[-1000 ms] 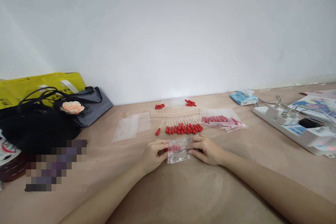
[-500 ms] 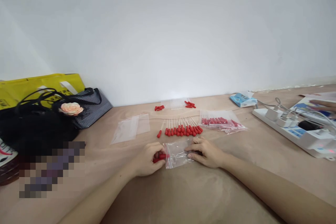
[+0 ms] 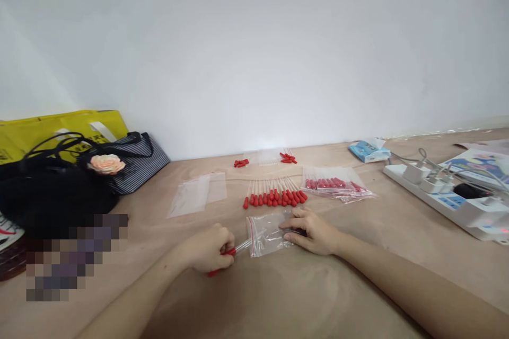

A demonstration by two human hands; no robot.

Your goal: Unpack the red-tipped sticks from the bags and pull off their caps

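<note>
Left hand (image 3: 210, 249): pinching red droppers (image 3: 228, 252), stems toward 2 o'clock
Right hand (image 3: 314, 232): pinching clear bag (image 3: 265, 234), likely steadying it
Dropper row (image 3: 274, 202): 12 o'clock, bulbs facing you, probably for reach

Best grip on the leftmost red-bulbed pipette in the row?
Pinch the red bulb, coming from above and the near-left. It faces the wearer and looks the thickest part; the thin stem points toward the wall. The neighbouring bulbs crowd its right side, so the outer left side probably gives fingers more room.
</note>
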